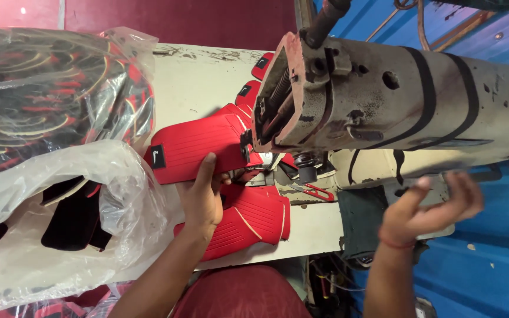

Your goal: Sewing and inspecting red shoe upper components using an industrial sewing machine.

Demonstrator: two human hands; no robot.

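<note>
My left hand (202, 197) lies flat on a red ribbed fabric piece (198, 144) with a small black tag, pressing it onto the white sewing table (195, 82) just left of the needle area of an old grey sewing machine (384, 97). A second red ribbed piece (254, 218) lies under my wrist. More red pieces (248, 94) trail behind the machine head. My right hand (428, 209) hovers in the air to the right of the machine, fingers curled and apart, blurred, holding nothing that I can see.
Clear plastic bags (42, 176) full of black, red and cream pieces are heaped at the left. Red-handled snips (313, 191) lie beside the needle plate. A dark green cloth (362, 218) hangs over the table's front edge. A blue wall is at the right.
</note>
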